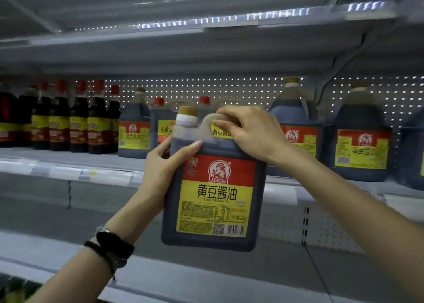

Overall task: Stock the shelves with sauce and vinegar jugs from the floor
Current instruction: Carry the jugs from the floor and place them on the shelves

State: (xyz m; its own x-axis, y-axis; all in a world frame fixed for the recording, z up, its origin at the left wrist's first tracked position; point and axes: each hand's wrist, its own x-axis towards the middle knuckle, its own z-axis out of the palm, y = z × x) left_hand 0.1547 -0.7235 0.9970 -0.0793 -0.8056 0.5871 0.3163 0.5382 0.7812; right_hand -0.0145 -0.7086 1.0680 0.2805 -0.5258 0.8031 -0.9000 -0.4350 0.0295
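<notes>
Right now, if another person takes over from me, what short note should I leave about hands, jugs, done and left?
Hands: right hand grips the handle of the soy sauce jug; left hand holds its left side.
The jug is in the air, upright, before the middle shelf.
Done: several like jugs and smaller bottles stand on that shelf.
Left: set this jug there. The floor is out of view.

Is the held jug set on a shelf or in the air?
In the air: right hand grips the handle of the jug, left hand holds its side; its base touches nothing.
</notes>
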